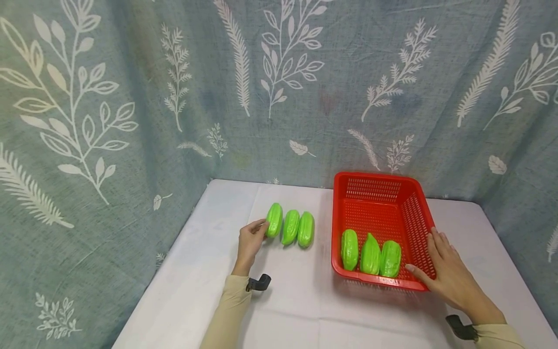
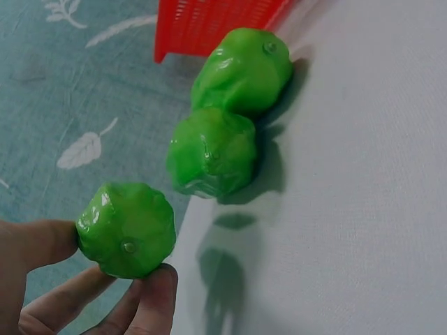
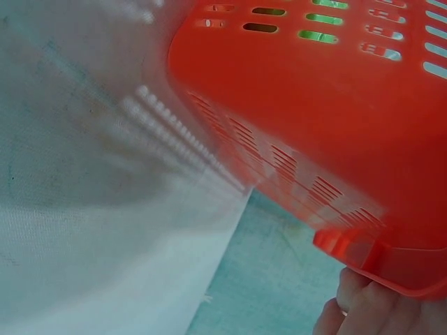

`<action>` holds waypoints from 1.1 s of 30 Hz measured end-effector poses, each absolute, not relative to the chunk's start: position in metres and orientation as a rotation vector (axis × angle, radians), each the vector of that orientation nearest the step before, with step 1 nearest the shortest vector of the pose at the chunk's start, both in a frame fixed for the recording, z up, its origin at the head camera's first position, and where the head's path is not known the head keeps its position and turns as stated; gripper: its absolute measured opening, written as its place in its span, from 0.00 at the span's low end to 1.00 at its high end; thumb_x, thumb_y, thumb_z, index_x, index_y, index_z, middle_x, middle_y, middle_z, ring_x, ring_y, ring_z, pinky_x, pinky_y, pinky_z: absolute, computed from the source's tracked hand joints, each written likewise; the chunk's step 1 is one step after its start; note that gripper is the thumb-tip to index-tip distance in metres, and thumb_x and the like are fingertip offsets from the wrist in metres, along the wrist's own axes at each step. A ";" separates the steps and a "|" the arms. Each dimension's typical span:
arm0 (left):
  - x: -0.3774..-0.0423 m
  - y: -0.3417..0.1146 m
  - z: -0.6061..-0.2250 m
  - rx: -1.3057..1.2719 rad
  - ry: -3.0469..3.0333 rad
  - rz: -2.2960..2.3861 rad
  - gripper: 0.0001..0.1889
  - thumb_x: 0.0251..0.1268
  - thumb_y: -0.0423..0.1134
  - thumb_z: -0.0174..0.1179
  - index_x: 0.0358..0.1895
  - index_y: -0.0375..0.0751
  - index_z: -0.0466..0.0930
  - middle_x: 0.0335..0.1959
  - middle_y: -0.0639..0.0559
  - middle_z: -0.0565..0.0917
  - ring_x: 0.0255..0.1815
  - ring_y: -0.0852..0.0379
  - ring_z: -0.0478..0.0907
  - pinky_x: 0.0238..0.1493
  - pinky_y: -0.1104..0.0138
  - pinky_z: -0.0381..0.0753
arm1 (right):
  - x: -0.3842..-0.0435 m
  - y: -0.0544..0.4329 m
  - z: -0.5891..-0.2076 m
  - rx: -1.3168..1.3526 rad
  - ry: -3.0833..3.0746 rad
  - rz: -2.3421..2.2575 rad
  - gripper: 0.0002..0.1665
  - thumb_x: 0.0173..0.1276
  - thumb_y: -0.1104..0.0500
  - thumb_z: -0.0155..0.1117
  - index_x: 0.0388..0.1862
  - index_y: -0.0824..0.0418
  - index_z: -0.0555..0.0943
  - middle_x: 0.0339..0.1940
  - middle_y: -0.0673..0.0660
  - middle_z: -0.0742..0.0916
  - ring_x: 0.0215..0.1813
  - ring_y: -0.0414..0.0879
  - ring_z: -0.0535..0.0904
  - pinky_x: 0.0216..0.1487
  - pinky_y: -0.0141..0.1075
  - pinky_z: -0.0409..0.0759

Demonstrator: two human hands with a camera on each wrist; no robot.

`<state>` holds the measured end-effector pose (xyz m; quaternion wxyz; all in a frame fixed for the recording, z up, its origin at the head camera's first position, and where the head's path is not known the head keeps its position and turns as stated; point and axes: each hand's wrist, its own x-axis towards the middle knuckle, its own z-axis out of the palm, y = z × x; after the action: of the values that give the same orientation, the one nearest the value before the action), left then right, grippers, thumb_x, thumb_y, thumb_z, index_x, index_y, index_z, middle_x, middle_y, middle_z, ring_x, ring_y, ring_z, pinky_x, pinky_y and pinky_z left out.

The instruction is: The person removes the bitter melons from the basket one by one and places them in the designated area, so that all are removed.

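White tablecloth (image 1: pixel 296 300) under leaf-print curtain. My left hand (image 1: pixel 250 242) pinched leftmost green chayote (image 1: pixel 274 219) of three-row; right hand (image 1: pixel 451 276), fingers straight, rested on red basket (image 1: pixel 416 213) near corner.

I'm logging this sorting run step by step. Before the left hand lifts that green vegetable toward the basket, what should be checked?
1. Left hand pinches the end green vegetable: ok.
2. Its neighbours, the middle vegetable and the far vegetable, lie apart from it: ok.
3. Right hand rests on the red basket rim: ok.
4. Free floor space behind the three vegetables in the basket: ok.
5. Grip firmness: cannot tell.
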<state>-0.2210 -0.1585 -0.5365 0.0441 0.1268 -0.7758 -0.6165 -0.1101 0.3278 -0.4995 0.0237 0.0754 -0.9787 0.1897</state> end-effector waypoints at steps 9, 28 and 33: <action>-0.221 -0.160 -0.539 0.409 -2.402 -1.858 0.22 0.75 0.46 0.61 0.63 0.35 0.82 0.59 0.35 0.85 0.57 0.43 0.86 0.55 0.58 0.89 | -0.111 0.327 -0.500 0.234 -3.022 0.592 0.65 0.72 0.31 0.58 0.84 0.70 0.39 0.86 0.73 0.45 0.86 0.72 0.38 0.82 0.70 0.39; -0.220 -0.161 -0.549 0.436 -2.442 -1.813 0.21 0.76 0.46 0.61 0.62 0.34 0.83 0.59 0.36 0.86 0.57 0.45 0.86 0.55 0.59 0.88 | -0.109 0.327 -0.500 0.240 -3.018 0.603 0.65 0.72 0.31 0.58 0.84 0.70 0.39 0.86 0.72 0.45 0.86 0.71 0.37 0.83 0.69 0.37; -0.219 -0.161 -0.549 0.442 -2.455 -1.802 0.22 0.77 0.46 0.60 0.62 0.34 0.83 0.59 0.36 0.86 0.57 0.44 0.86 0.53 0.60 0.89 | -0.109 0.327 -0.500 0.246 -3.013 0.604 0.64 0.72 0.32 0.59 0.84 0.71 0.40 0.86 0.73 0.46 0.86 0.71 0.38 0.81 0.71 0.41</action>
<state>-0.2194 -0.1612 -0.5489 0.0323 0.1437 -0.7974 -0.5853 -0.1087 0.3272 -0.5001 0.0294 0.0798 -0.9769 0.1959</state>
